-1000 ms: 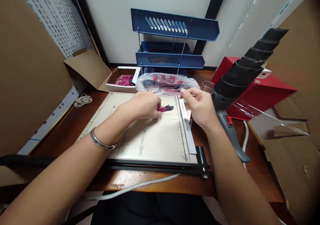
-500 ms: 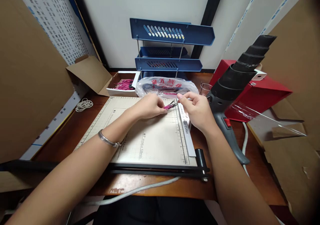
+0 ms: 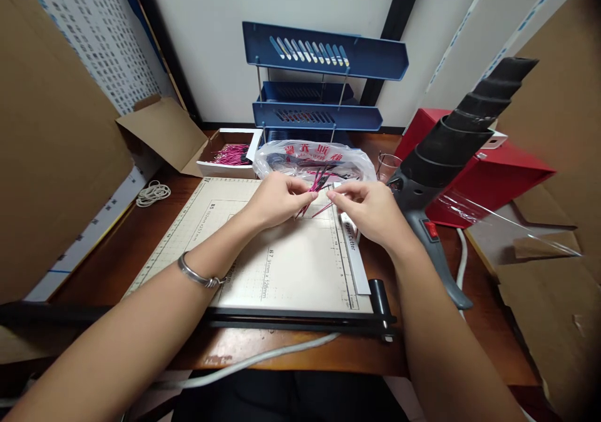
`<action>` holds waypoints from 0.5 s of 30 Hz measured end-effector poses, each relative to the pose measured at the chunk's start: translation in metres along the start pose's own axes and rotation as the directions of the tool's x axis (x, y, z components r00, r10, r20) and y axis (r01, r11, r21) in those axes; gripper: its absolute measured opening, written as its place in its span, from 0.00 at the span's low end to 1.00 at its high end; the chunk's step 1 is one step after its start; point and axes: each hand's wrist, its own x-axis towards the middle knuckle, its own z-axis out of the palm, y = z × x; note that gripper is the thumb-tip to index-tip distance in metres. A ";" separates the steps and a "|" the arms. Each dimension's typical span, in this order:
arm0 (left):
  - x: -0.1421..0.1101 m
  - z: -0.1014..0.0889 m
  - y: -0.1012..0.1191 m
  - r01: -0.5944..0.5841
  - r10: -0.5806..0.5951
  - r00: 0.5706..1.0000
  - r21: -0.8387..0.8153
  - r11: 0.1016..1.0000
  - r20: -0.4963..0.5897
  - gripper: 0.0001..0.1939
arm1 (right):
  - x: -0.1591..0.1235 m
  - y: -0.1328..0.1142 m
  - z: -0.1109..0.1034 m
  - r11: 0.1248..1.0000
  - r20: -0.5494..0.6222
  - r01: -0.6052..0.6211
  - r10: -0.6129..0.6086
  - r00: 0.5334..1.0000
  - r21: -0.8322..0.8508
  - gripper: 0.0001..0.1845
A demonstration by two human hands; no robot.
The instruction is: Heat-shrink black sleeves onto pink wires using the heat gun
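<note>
Pinched in my left hand (image 3: 279, 201) is a small bundle of pink wires (image 3: 321, 180) with black ends, fanned out above and below the fingers. My right hand (image 3: 369, 212) is close beside it, thumb and forefinger closed on one thin pink wire (image 3: 323, 210) that slants down to the left. Both hands hover over the far right part of a cream paper cutter board (image 3: 300, 259) with printed size lines. A clear plastic bag (image 3: 277, 158) with red print and more pink wires inside lies just behind them.
Behind the board, an open box (image 3: 230, 168) holds many pink wires. Blue stacked trays (image 3: 323, 52) stand at the back. A heat gun (image 3: 436, 171) rises on the right before a red box (image 3: 507, 171). A white cable (image 3: 263, 354) crosses the front edge.
The wire bundle in my left hand now stands more upright and spread. My right hand has come lower and slightly left, holding a single wire apart from the bundle. The view shifted slightly.
</note>
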 end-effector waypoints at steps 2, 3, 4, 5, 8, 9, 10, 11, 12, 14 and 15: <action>-0.001 0.001 -0.001 0.005 0.000 1.000 0.239 0.971 -0.021 0.15 | -0.001 0.001 -0.002 0.995 -0.010 -0.047 0.046 0.999 -0.085 0.17; -0.001 0.001 -0.001 0.014 -0.007 1.000 0.334 0.942 -0.024 0.14 | -0.001 0.001 -0.002 0.989 0.003 -0.060 0.061 0.998 -0.137 0.16; -0.001 0.001 -0.002 0.025 -0.017 1.000 0.401 0.916 -0.023 0.14 | -0.001 0.000 -0.002 0.978 0.023 -0.068 0.074 0.997 -0.195 0.16; -0.001 0.002 -0.002 0.036 -0.029 0.999 0.441 0.897 -0.022 0.15 | -0.002 0.000 -0.001 0.965 0.051 -0.071 0.087 0.995 -0.254 0.15; -0.001 0.001 -0.001 0.075 -0.067 0.997 0.481 0.874 -0.034 0.18 | -0.003 -0.003 0.002 0.925 0.132 -0.059 0.117 0.984 -0.375 0.15; -0.001 0.000 0.000 0.090 -0.079 0.996 0.492 0.866 -0.042 0.19 | -0.003 -0.003 0.003 0.917 0.146 -0.051 0.118 0.982 -0.395 0.15; -0.001 0.000 0.001 0.102 -0.089 0.995 0.508 0.855 -0.051 0.20 | -0.003 -0.003 0.003 0.913 0.156 -0.042 0.115 0.981 -0.407 0.15; -0.001 -0.001 0.002 0.113 -0.096 0.994 0.527 0.843 -0.059 0.20 | -0.002 -0.003 0.003 0.909 0.161 -0.035 0.112 0.981 -0.416 0.15; -0.002 -0.002 0.002 0.121 -0.102 0.993 0.546 0.829 -0.065 0.20 | -0.002 -0.003 0.003 0.906 0.164 -0.031 0.110 0.980 -0.423 0.14; -0.003 -0.003 0.003 0.125 -0.102 0.992 0.569 0.813 -0.072 0.20 | -0.001 -0.002 0.003 0.898 0.158 -0.039 0.120 0.980 -0.438 0.13; -0.003 -0.003 0.002 0.118 -0.097 0.993 0.569 0.814 -0.066 0.20 | 0.000 -0.002 0.002 0.894 0.150 -0.052 0.132 0.980 -0.446 0.13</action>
